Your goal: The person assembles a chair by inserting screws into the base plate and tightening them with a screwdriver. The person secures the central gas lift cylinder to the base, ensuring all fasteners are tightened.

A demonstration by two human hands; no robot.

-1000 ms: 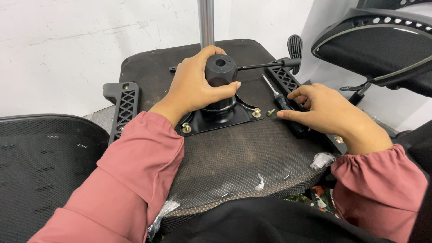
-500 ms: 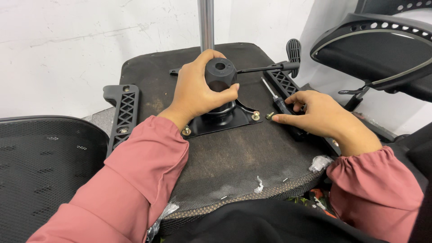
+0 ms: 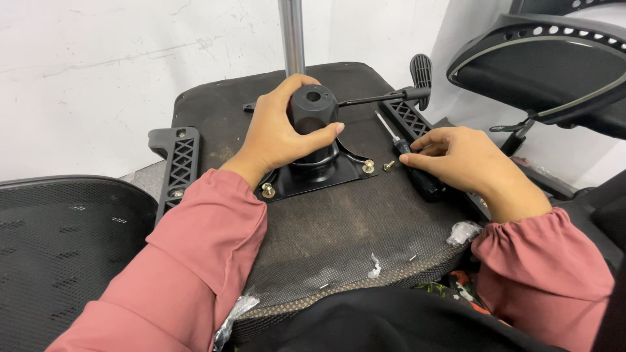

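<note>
An upturned office chair seat lies in front of me, its dark fabric underside facing up. A black metal tilt mechanism with a round socket is mounted at its middle on a base plate. My left hand grips the mechanism's cylinder. A bolt sits at the plate's near left corner, another bolt at its right corner. A loose screw lies beside the plate. My right hand closes its fingers on a black-handled screwdriver lying on the seat.
A black lever sticks out from the mechanism to the right. Armrest brackets flank the seat. A metal pole rises behind. A mesh chair back lies at left, another chair part at upper right.
My right hand has slid back along the seat from the plate's right bolt to the screwdriver handle. The loose screw now shows. My left hand stays on the mechanism.
</note>
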